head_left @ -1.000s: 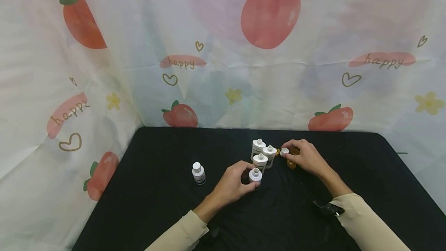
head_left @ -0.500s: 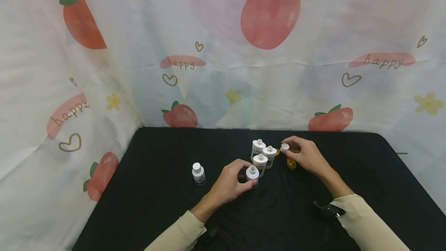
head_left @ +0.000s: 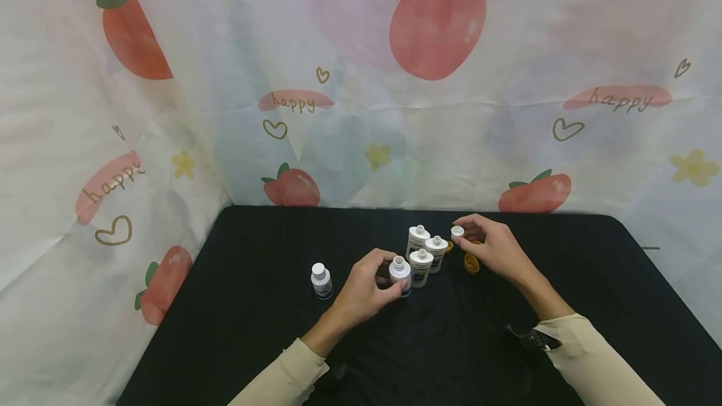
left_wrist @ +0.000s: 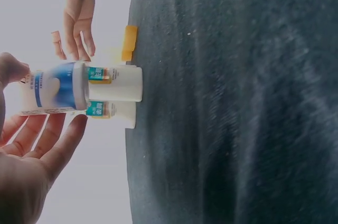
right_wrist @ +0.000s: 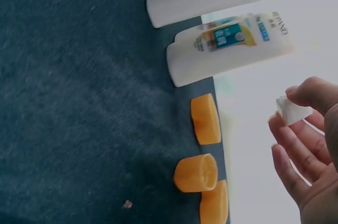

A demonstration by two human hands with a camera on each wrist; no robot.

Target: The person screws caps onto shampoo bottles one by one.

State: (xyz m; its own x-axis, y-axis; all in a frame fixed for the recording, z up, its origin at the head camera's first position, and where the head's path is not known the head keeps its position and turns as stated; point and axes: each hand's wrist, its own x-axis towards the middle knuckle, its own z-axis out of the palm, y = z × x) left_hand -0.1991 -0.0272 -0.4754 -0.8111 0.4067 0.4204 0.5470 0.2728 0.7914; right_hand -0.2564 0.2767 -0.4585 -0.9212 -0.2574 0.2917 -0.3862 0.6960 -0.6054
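My left hand (head_left: 363,284) grips a small white bottle (head_left: 400,273) around its body, fingers on one side and thumb on the other. Its neck is uncapped, and the left wrist view shows its blue-and-white label (left_wrist: 58,87) and its base raised off the table. Between thumb and fingers my right hand (head_left: 493,244) pinches a small white screw cap (head_left: 457,232), held in the air. Just right of the held bottle stand three flat white bottles (head_left: 420,268) without caps, bearing teal and yellow labels (right_wrist: 228,36).
Orange caps (right_wrist: 196,173) lie on the table below my right hand, right of the flat bottles. A similar small white bottle (head_left: 321,284), capped, stands upright to the left. Black cloth (head_left: 271,243) covers the table; a printed curtain (head_left: 350,143) hangs behind it.
My left hand has carried the uncapped bottle left and slightly away from me. My right hand has lifted the white cap up and farther back.
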